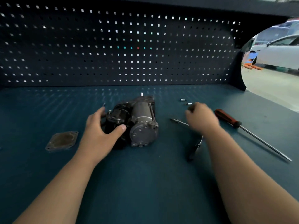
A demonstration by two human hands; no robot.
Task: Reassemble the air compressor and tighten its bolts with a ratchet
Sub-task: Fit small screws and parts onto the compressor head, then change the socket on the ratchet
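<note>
The air compressor (139,120) lies on its side in the middle of the blue bench (145,183). Its round grey end cap faces me at 6 o'clock and its far end points toward the pegboard (113,46) at 12.

My hands are apart. My left hand (100,133) grips the black housing on the compressor's 9 o'clock side, with the thumb across the near face and the fingers curled round the far side. My right hand (202,118) is out at 3 o'clock from the compressor, low over the bench, with its fingers curled. It is blurred, and I cannot tell whether it holds anything.

A thin long bolt (177,121) sticks out from under that hand toward the compressor. Just past its knuckles, at about 2 o'clock from the compressor, sit two small bits (183,99). What looks like the ratchet (193,149) lies at 4 o'clock, partly under my right forearm, with its dark handle toward me. Farther right lies a screwdriver (226,118) with an orange-red handle, its shaft slanting off toward 4 o'clock.

At 8 o'clock from the compressor the square cover plate (62,140) lies flat, near my left wrist. A small shiny part (104,104), too small to name, sits just beyond my left fingertips at 10 o'clock. Past the bench's right end stands a white car (283,50).
</note>
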